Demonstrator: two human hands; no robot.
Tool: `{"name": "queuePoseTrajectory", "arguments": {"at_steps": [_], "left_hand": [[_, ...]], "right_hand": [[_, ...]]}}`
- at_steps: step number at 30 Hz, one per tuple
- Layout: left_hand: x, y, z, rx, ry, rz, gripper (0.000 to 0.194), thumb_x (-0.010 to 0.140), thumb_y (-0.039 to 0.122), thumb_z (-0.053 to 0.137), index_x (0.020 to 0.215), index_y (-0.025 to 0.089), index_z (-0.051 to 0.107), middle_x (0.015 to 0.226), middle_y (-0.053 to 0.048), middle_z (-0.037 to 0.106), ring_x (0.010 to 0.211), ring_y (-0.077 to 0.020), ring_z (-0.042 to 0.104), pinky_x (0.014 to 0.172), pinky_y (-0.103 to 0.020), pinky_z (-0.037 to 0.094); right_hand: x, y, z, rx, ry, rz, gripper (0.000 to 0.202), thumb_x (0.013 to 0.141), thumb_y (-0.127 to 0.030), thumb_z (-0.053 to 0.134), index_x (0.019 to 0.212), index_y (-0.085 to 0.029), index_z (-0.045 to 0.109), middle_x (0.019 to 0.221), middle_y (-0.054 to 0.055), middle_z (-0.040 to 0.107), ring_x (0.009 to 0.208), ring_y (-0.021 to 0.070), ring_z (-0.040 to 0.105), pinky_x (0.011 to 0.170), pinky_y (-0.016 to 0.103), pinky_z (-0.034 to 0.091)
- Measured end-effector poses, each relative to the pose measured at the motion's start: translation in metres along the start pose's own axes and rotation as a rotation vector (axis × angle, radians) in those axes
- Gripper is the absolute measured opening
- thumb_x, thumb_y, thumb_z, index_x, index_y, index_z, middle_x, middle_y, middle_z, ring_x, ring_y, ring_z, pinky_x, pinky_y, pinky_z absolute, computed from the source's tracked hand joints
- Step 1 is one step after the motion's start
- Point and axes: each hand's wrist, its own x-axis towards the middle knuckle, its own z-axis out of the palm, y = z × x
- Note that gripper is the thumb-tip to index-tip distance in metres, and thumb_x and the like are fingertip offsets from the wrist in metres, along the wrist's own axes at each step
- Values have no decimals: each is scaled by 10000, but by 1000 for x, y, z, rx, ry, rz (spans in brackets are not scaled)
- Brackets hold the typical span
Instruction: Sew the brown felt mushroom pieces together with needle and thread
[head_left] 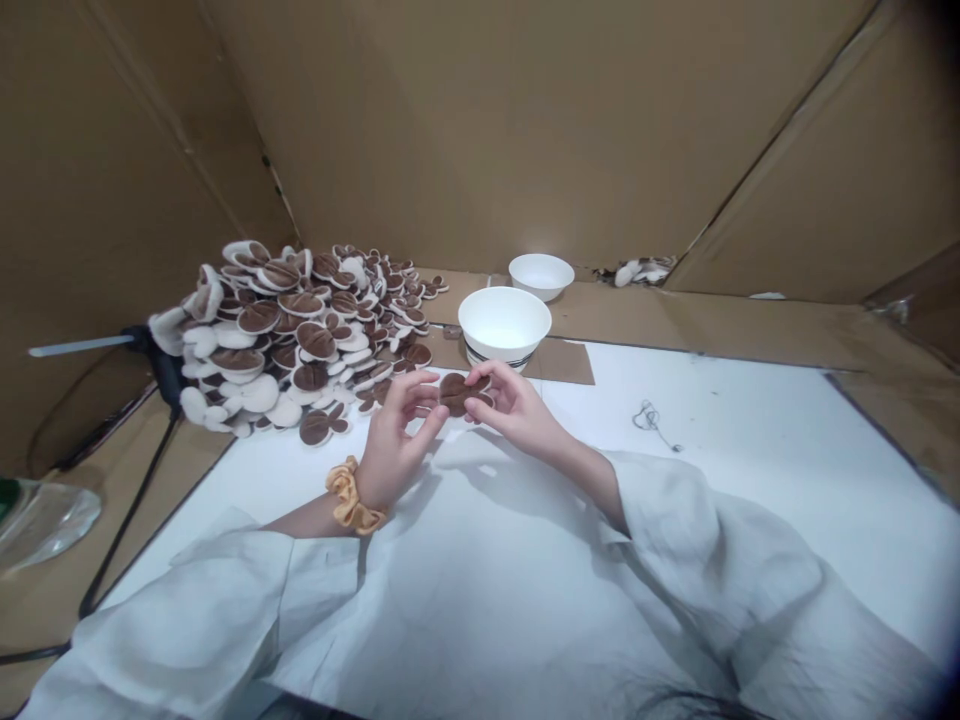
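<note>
My left hand (399, 430), with an orange scrunchie (351, 497) at its wrist, pinches the left side of a brown fabric patch (454, 393). My right hand (514, 408) grips the other end of the patch between thumb and fingers. The patch has a pale edge and rounded lobes, its brown face toward me; my right fingers cover part of it. Just beyond my hands stands a white bowl (504, 325) with dark stripes low on its side. To the left rises a large heap of similar brown and white patches (315, 342).
A second white bowl (541, 275) stands behind the first. Tangled dark thread (654, 422) lies on the white tabletop (757, 440). At the left are a black glue gun (163, 368) with a pale stick, its cord, and a clear bottle (56, 522). Cardboard walls (480, 130) enclose the table.
</note>
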Motion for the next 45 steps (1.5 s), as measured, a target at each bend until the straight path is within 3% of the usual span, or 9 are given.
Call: {"name": "queuePoseTrajectory", "arguments": {"at_steps": [8,16,19,22,24,29,34,39,45], "left_hand": [[-1,0,5,-36,0,-26,128,790,223,580,913,189,569,900,-30,585,826,-151,598,760,-278,503],[-2,0,8,-116,32,-166,95,775,240,592,826,168,557,779,-17,606,714,-136,613,681,-258,499],[0,1,10,-223,48,-210,183,758,242,611,892,188,497,758,8,599,676,-118,608,654,-245,498],[3,2,10,-280,40,-249,333,735,246,636,1019,195,468,792,3,612,693,-115,610,665,-243,501],[4,2,10,-254,33,-265,314,735,267,636,1006,165,515,826,-27,622,716,-123,611,668,-244,504],[3,0,9,-220,38,-279,256,733,291,639,920,135,561,829,-49,623,675,-125,608,622,-247,515],[8,1,5,-243,88,-190,257,727,267,644,941,156,555,867,-47,616,734,-141,621,625,-255,536],[28,15,-29,-46,336,-51,385,750,242,620,1124,226,533,934,-25,577,682,-107,609,627,-252,551],[66,33,-112,428,636,128,334,761,220,567,1093,200,591,993,-46,616,817,-153,626,678,-245,527]], "right_hand": [[0,3,1,-132,0,-102,111,737,-171,578,816,-182,500,811,11,513,746,123,530,658,267,462],[-1,7,3,-273,76,-103,69,721,-150,556,732,-174,492,731,1,521,676,116,495,614,251,400],[-2,10,4,-314,121,-96,87,722,-149,540,766,-182,474,766,-2,501,683,113,486,612,246,397],[-2,10,5,-271,141,-81,206,717,-159,554,887,-200,444,831,-5,496,690,106,499,610,239,415],[-2,10,7,-212,129,-44,263,714,-187,577,936,-205,437,835,-5,514,695,108,520,619,244,439],[-1,10,10,-121,128,140,189,724,-293,587,844,-194,479,685,-19,525,580,124,547,515,261,473],[0,10,10,-78,126,80,264,725,-328,600,910,-203,460,837,8,545,668,120,566,583,265,492],[-8,13,6,-144,169,88,287,752,-356,572,955,-192,451,892,29,549,689,112,541,637,283,478],[-27,20,-4,-223,116,160,218,804,-376,529,902,-188,479,708,-4,522,612,122,503,600,279,441]]}}
